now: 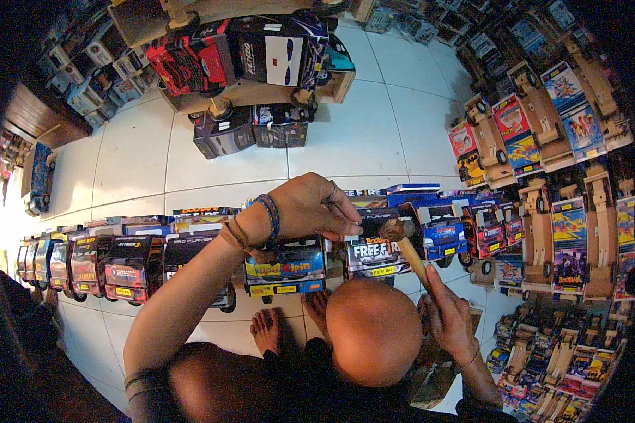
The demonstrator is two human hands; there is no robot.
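My left hand (307,206) reaches over the row of toy trucks, its thumb and fingers pinched together. Something small and dark may show at the fingertips, too small to make out. My right hand (450,321) grips the wooden handle of a hammer (413,257). The hammer's head is close to the right of the left fingertips, over a dark and white toy truck (381,262). Whether the head touches the truck I cannot tell. Under my left wrist stands a blue and yellow toy truck (286,269), and a blue one (441,229) is right of the hammer.
More toy trucks (130,264) stretch leftward in the row across the white tiled floor (346,151). Ahead, red and black toy trucks (190,60) are by a wooden box (250,95). Stacked toy trucks with wooden undersides (536,233) fill the right. My knees and bare feet are below.
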